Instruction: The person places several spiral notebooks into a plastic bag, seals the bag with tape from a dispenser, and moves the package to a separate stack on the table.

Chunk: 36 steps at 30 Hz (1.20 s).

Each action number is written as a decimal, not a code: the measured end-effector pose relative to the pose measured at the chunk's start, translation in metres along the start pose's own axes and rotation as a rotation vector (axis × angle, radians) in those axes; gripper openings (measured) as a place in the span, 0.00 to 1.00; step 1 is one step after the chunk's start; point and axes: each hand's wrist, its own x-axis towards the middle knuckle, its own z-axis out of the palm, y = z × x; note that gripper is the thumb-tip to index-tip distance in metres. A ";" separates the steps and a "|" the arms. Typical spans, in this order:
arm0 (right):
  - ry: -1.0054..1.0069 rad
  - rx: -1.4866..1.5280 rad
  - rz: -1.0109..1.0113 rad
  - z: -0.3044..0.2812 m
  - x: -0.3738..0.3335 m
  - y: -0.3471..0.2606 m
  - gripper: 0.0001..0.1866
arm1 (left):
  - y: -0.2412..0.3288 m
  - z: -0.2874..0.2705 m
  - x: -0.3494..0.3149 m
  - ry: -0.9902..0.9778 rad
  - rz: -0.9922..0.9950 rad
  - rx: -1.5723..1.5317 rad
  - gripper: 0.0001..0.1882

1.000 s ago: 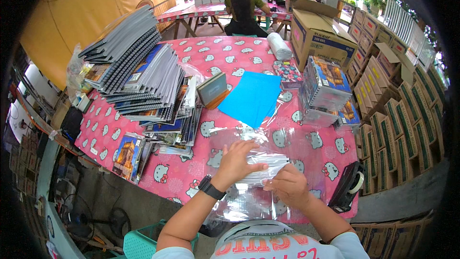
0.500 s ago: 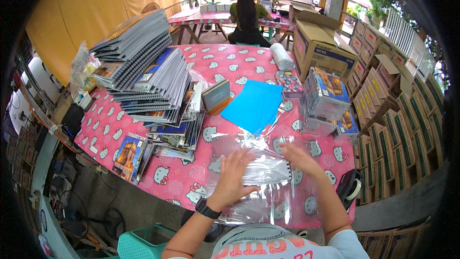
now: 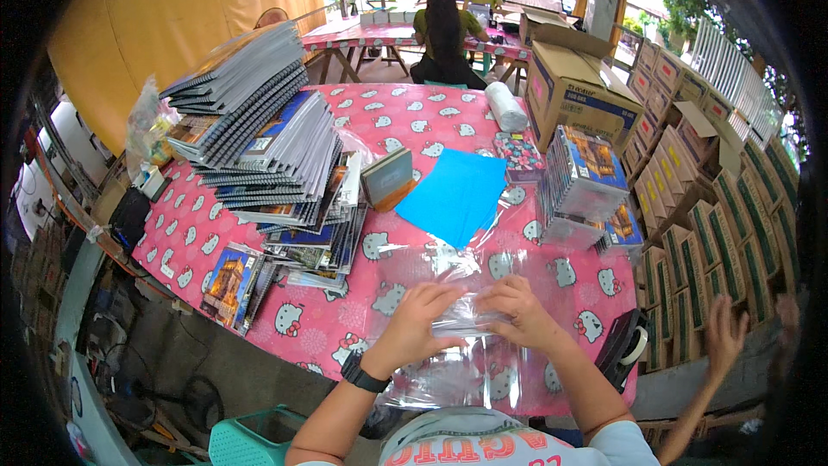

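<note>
A white-paged spiral notebook (image 3: 467, 318) lies on a clear plastic sheet (image 3: 448, 384) in front of me. It may be more than one notebook; my fingers and the glare hide its edges. My left hand (image 3: 418, 321), with a black watch at the wrist, grips its left side, thumb toward me and fingers on the far side. On the right side my right hand (image 3: 524, 314) holds it the same way. Beyond the plastic lie bright blue sheets (image 3: 457, 194). A small block of notebooks (image 3: 388, 174) stands to their left.
Tall leaning stacks of spiral notebooks (image 3: 259, 142) fill the table's left. Wrapped notebooks (image 3: 586, 173), a plastic roll (image 3: 506, 107) and a carton (image 3: 578, 86) stand right. A black tape dispenser (image 3: 623, 349) sits at the right edge. Another person's hand (image 3: 726, 336) reaches in beside stacked boxes.
My right hand has moved left and toward me, from the plastic's far right onto the notebook's right side. My left hand has closed on its left side. Another person's hand has appeared at right.
</note>
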 end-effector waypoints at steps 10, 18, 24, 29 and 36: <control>0.164 0.166 0.175 0.007 0.013 -0.026 0.12 | 0.001 0.002 -0.003 0.038 0.048 0.089 0.07; -0.132 0.090 0.181 0.002 0.017 -0.013 0.08 | 0.009 0.003 0.002 0.062 -0.094 0.185 0.11; 0.105 -0.022 0.334 0.000 0.034 -0.021 0.07 | -0.038 0.007 0.012 -0.024 -0.183 -0.090 0.11; 0.152 0.150 0.368 0.018 0.036 0.022 0.06 | -0.041 0.011 0.031 -0.025 -0.291 -0.119 0.09; 0.138 0.151 0.156 0.032 0.032 -0.003 0.04 | -0.028 -0.015 0.001 0.042 -0.010 0.062 0.06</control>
